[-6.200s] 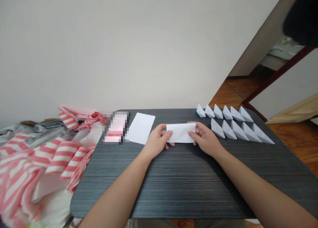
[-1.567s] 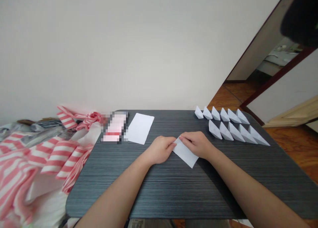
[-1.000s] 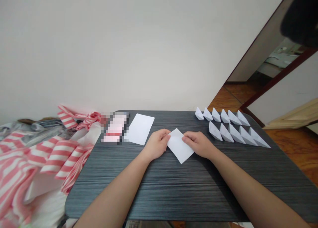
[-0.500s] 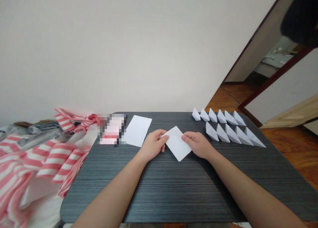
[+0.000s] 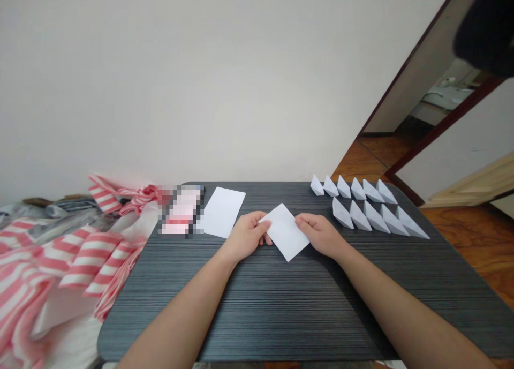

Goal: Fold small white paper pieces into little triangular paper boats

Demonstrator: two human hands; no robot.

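Between my hands, a small diamond-shaped piece of folded white paper is held above the dark table. My left hand pinches its left corner, thumb on top and fingers curled beneath. At the right corner, my right hand grips the paper with its thumb along the edge; its other fingers are mostly hidden. White paper sheets lie flat to the left of my left hand. Beyond my right hand, several folded paper boats stand in two rows.
At the table's left edge lies a pixelated flat object. Red-and-white striped cloth is heaped beside the table on the left. A pale wall rises behind it, and wooden floor shows on the right.
The folded paper has shifted very slightly to the left. The fingers of my left hand have moved a little under its corner. Everything else stays in place.
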